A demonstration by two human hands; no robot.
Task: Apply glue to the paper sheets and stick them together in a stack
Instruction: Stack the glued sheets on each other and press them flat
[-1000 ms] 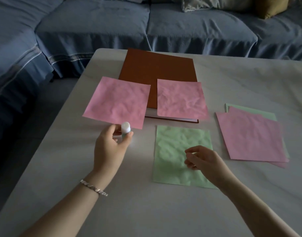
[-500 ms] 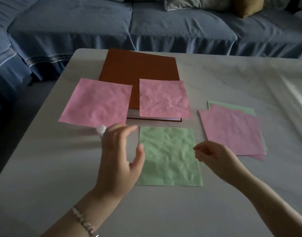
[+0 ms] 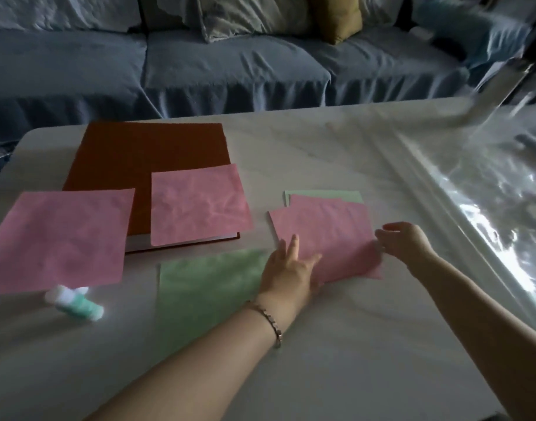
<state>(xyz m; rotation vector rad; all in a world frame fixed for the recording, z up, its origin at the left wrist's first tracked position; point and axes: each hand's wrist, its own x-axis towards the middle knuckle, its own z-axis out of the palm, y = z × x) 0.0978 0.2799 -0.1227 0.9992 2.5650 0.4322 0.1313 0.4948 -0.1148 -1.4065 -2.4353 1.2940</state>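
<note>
- The glue stick (image 3: 75, 302) lies on the table (image 3: 351, 344) left of the green sheet (image 3: 206, 284); a second ago the left hand held it.
- The left hand (image 3: 291, 265), fingers straight, now presses the top pink sheet (image 3: 327, 232) of the right-hand stack.
- The right hand (image 3: 408, 241) curls at that sheet's right edge; I cannot tell whether it pinches.
- Best peel off one sheet only, then lay it square on the green.

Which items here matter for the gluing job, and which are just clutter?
Job: glue stick; green sheet; left pink sheet; middle pink sheet; pink-topped pile, with left hand and right hand at its edges.
Lying about: brown folder; clear plastic film; sofa; cushions.
</note>
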